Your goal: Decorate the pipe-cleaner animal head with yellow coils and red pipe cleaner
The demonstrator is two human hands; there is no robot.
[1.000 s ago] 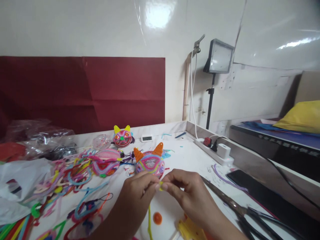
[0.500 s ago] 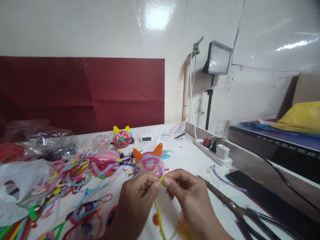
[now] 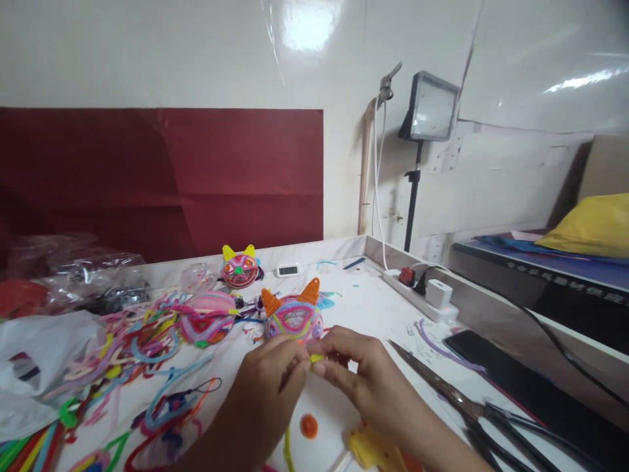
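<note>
Both hands meet low in the middle of the head view. My left hand (image 3: 270,387) is closed, its thumb and finger pinching a small yellow coil (image 3: 316,358) from one side. From the other side my right hand (image 3: 361,367) grips the same coil with thumb and forefinger. A yellow strand like a pipe cleaner (image 3: 287,449) hangs below the left hand; where it joins the coil is hidden. Just beyond the fingers lies a colourful cat-face mask with orange ears (image 3: 295,318). An orange disc (image 3: 308,426) and a yellow piece (image 3: 373,449) lie below the hands.
Dark scissors (image 3: 462,403) and a black phone (image 3: 521,387) lie to the right. A power strip (image 3: 422,298) runs along the table's raised edge. Tangled coloured strands (image 3: 162,341) and a white plastic bag (image 3: 44,367) fill the left. A yellow-eared mask (image 3: 240,269) stands behind.
The hands have shifted slightly, with the right forearm reaching in more from the right. The yellow strand's hanging end has swung left, and more of the orange disc and yellow piece shows.
</note>
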